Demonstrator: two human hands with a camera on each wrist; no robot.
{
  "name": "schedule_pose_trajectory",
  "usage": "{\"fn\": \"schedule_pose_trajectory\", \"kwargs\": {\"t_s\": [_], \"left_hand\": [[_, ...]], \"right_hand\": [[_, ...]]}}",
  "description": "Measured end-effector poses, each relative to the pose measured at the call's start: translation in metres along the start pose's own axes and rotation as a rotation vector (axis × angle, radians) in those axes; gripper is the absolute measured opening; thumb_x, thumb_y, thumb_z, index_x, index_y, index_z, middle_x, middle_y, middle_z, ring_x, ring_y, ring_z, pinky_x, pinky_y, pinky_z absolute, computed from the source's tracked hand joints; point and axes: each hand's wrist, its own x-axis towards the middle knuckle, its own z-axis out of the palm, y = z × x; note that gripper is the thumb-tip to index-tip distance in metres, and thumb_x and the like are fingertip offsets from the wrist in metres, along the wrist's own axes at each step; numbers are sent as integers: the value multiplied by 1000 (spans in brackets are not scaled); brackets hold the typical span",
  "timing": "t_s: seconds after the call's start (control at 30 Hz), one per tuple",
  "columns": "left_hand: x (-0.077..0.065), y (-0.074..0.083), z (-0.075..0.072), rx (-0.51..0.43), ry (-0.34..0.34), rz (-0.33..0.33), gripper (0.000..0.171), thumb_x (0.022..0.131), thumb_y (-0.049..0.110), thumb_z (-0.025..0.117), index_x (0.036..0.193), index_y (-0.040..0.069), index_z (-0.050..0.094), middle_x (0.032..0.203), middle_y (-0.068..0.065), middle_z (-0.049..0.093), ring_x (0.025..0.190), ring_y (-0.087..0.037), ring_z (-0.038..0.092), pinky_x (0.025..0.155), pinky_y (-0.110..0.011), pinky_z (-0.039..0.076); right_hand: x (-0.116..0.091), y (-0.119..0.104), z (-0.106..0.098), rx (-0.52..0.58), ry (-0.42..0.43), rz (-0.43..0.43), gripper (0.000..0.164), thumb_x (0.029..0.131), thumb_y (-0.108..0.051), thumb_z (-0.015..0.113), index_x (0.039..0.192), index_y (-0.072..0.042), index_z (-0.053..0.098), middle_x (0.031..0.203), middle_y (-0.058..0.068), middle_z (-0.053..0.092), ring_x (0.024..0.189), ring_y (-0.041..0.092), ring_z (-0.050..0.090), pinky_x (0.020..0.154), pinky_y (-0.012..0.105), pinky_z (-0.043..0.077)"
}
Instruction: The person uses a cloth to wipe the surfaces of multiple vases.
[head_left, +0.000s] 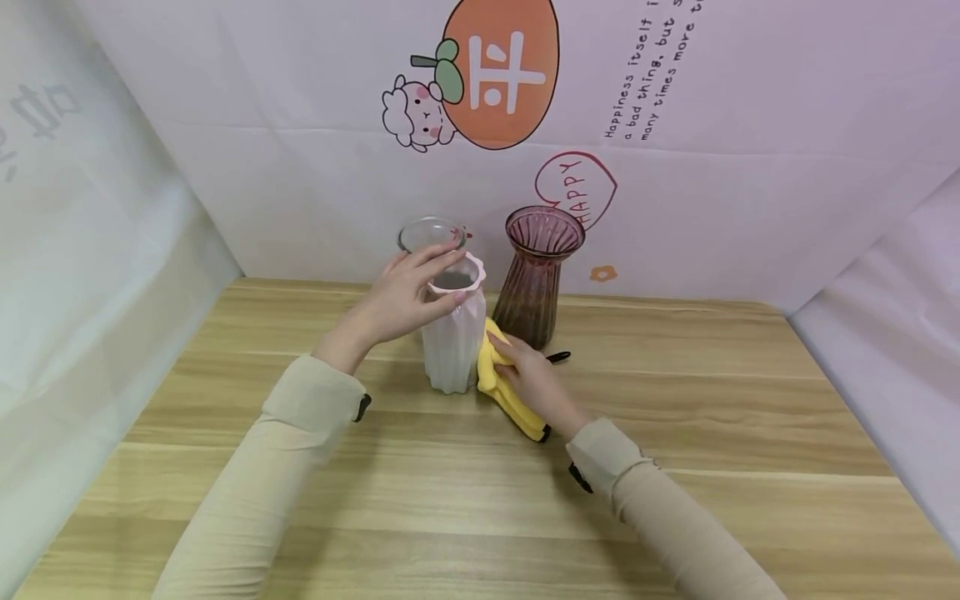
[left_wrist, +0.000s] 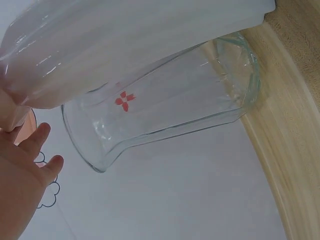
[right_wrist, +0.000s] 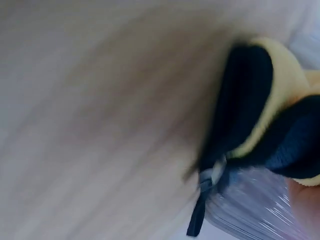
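A white ribbed vase (head_left: 453, 342) with a pinkish scalloped rim stands upright on the wooden table. My left hand (head_left: 405, 296) holds it at the rim, thumb at the near side and fingers across the far side. In the left wrist view, two fingertips of the left hand (left_wrist: 25, 175) stick out past the rim. My right hand (head_left: 536, 379) grips a yellow, banana-shaped plush bundle (head_left: 517, 411) with black ends, beside the white vase's lower right side. In the right wrist view, a black tab hangs from the plush bundle (right_wrist: 280, 85); that view is blurred.
Behind the white vase stands a clear glass vase (left_wrist: 165, 105), mostly hidden in the head view. A purple ribbed glass vase (head_left: 528, 292) with a flared mouth stands at the back right, close to my right hand. A printed white cloth (head_left: 300, 150) hangs along the table's back edge.
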Motion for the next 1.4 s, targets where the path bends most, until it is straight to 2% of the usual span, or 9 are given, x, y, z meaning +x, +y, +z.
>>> {"fn": "schedule_pose_trajectory", "kwargs": {"t_s": [0.1, 0.17, 0.37, 0.63, 0.87, 1.0, 1.17, 1.3, 1.4], "left_hand": [[0, 0, 0, 6, -10, 2, 67, 93, 47, 49, 150, 17, 31, 159, -5, 26, 147, -27, 24, 120, -57, 6], [0, -1, 1, 9, -12, 3, 69, 93, 48, 47, 151, 16, 29, 160, -6, 23, 148, -27, 21, 120, -57, 5], [0, -2, 2, 18, -12, -1, 70, 93, 50, 46, 151, 15, 29, 160, -5, 21, 149, -30, 16, 120, -58, 4], [2, -3, -3, 43, -49, -24, 68, 92, 49, 49, 150, 18, 32, 158, -5, 27, 148, -26, 22, 121, -56, 3], [1, -2, -3, 1, -48, 18, 67, 90, 44, 46, 149, 16, 34, 159, -6, 26, 149, -29, 17, 120, -58, 4], [1, -3, -1, -7, -34, 50, 67, 90, 45, 44, 150, 16, 33, 160, -9, 20, 149, -29, 16, 119, -59, 3], [0, -4, 0, -13, -12, 34, 68, 90, 46, 46, 150, 17, 32, 162, -10, 10, 148, -31, 20, 119, -60, 5], [0, -4, 2, -33, 7, 9, 68, 89, 44, 50, 148, 15, 33, 161, -12, 13, 148, -34, 15, 118, -60, 12], [-1, -4, 3, -41, 17, -5, 67, 89, 44, 51, 147, 15, 34, 160, -13, 16, 146, -37, 19, 116, -60, 19]], "right_hand": [[-2, 4, 4, -60, -46, 12, 54, 94, -12, 58, 145, -14, 41, 143, 23, 46, 124, 40, 53, 97, 46, 51], [-2, 5, 5, -60, -35, 0, 54, 93, -12, 59, 144, -13, 43, 142, 24, 47, 122, 41, 55, 95, 46, 51], [-1, 4, 0, 10, 72, -75, 53, 89, -5, 63, 140, -9, 49, 138, 25, 51, 120, 39, 56, 94, 45, 52], [7, -10, -19, 142, 236, -169, 49, 86, 2, 63, 134, -2, 54, 135, 27, 53, 120, 39, 56, 96, 46, 51], [14, -31, -34, 237, 359, -231, 49, 84, 2, 63, 133, 1, 54, 135, 28, 52, 122, 41, 54, 99, 48, 49], [13, -33, -35, 217, 324, -212, 51, 87, 0, 62, 136, -2, 51, 138, 26, 50, 123, 39, 54, 99, 47, 50], [8, -26, -25, 185, 267, -166, 52, 89, -1, 60, 140, -3, 46, 141, 24, 48, 123, 37, 55, 98, 46, 50], [4, -16, -13, 170, 209, -122, 54, 90, -3, 59, 142, -4, 44, 142, 22, 48, 124, 37, 54, 99, 46, 50], [0, -8, -4, 122, 135, -75, 54, 92, -6, 59, 143, -6, 42, 141, 23, 48, 126, 38, 52, 100, 47, 48]]}}
